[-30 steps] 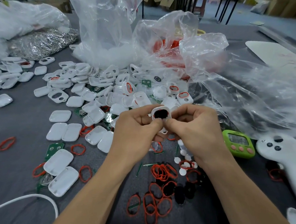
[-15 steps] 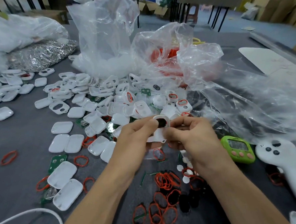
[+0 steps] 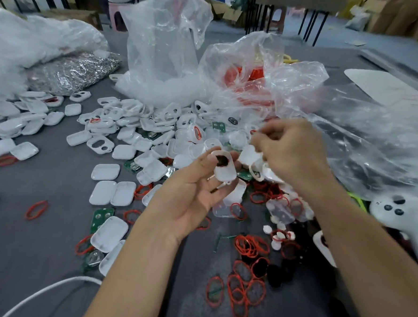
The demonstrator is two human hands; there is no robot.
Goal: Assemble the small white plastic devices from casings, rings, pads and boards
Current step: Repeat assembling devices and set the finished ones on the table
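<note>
At the middle of the grey table (image 3: 45, 183), above the clutter: holds a white casing (image 3: 225, 175) in the left hand (image 3: 195, 193), palm up, thumb on its left edge, fingers curled behind it. Shows a black pad (image 3: 221, 160) seated in the casing's upper opening. Has the right hand (image 3: 290, 151) lifted just beside and slightly above, apart from the casing. Fingers curled and blurred; cannot tell whether pinching anything.

Beyond the hands: heap of loose white casings (image 3: 128, 129), some with oval cutouts, mixed with green boards (image 3: 101, 216).

Nearer the body: red rings (image 3: 250, 245) in a tangle, black pads (image 3: 281, 274), small white discs (image 3: 277, 240).

At the far side: clear plastic bags (image 3: 162, 51), one with red contents. Bag of silvery metal parts (image 3: 73, 71) at far left.

At the right edge: white handheld controller (image 3: 410, 224).

At lower left: white cable (image 3: 71, 278) curving across the cloth.
</note>
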